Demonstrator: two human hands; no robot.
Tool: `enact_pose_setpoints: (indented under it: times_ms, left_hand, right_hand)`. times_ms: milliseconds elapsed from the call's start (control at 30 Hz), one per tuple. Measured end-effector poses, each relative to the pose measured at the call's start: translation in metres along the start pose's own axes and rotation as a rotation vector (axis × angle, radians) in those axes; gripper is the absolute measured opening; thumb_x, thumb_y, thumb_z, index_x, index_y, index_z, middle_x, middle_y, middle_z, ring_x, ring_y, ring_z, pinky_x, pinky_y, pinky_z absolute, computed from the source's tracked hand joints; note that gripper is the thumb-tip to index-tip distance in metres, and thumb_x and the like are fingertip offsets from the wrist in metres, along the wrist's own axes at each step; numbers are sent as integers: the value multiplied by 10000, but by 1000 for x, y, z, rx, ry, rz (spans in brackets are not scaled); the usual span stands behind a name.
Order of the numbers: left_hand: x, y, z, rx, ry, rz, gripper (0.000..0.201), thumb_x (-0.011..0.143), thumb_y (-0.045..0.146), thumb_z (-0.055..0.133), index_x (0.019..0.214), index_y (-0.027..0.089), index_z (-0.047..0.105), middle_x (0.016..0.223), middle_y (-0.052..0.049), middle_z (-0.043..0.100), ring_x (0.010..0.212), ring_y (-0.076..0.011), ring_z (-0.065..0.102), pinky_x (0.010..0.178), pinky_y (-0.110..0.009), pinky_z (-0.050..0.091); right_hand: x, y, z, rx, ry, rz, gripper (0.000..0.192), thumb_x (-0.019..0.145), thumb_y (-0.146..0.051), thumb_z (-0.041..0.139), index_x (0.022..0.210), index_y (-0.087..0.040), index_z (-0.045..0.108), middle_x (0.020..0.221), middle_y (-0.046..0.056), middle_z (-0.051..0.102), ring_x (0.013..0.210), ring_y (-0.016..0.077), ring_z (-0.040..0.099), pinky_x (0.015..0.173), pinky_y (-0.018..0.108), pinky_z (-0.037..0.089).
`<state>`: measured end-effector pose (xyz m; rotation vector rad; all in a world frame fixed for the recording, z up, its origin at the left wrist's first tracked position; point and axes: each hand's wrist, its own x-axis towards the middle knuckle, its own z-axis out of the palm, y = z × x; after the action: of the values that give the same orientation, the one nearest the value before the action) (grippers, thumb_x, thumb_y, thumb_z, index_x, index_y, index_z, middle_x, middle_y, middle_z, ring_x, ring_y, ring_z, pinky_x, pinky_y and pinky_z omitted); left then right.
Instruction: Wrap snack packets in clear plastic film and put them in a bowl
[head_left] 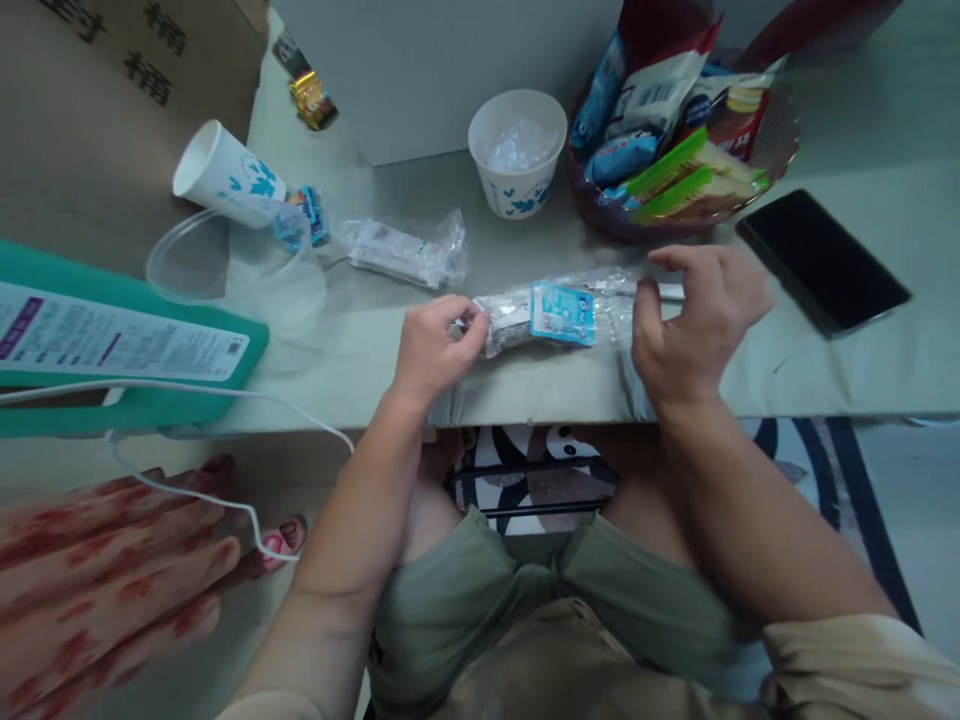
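My left hand [442, 345] is closed, thumb and fingers pinching the left end of a clear plastic utensil packet [510, 312]. A blue-and-white sachet [564, 314] shows in the middle of this packet, which lies along the table near its front edge. At the packet's right end is my right hand [701, 315], fingers curled, with a gap between thumb and index fingertips. A thin white handle [670, 291] shows in that gap. Behind my left hand lies a second clear-wrapped packet [401, 252].
A paper bowl [519, 165] with crumpled clear plastic and a snack basket [784, 150] stand at the back. To the right is a phone [825, 262]. A tipped paper cup [225, 175], clear plastic bowl [277, 285], green box [150, 395] and white cable [270, 395] occupy the left.
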<state>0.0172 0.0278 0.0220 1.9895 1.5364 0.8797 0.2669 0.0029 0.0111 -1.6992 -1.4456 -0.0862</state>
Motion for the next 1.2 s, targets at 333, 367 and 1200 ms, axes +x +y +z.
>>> enact_pose_setpoints:
  times_ms: [333, 367, 1200]
  left_hand:
    - [15, -3, 0, -830, 169, -403, 421, 895, 361, 699, 534, 194, 560, 560, 4, 550, 527, -103, 546, 542, -242, 449]
    - [16, -3, 1, -844, 199, -412, 430, 906, 368, 693, 540, 194, 547, 560, 8, 539, 534, -104, 551, 548, -243, 456]
    - [-5, -26, -13, -579, -23, -490, 397, 695, 470, 911, 758, 203, 622, 567, 29, 588, 471, -95, 504, 482, -238, 347]
  right_hand:
    - [-13, -17, 8, 117, -525, -342, 226, 828, -284, 676, 1039, -338, 734, 1311, 37, 663, 1372, 376, 485, 1182, 622, 278]
    - [-14, -17, 8, 109, -531, -344, 151, 834, -276, 678, 959, -338, 736, 1312, 17, 664, 1403, 378, 454, 1204, 637, 224]
    - [-28, -13, 19, 76, -642, -273, 626, 801, -224, 626, 1425, -223, 589, 1479, 170, 584, 1314, 407, 569, 1078, 614, 483]
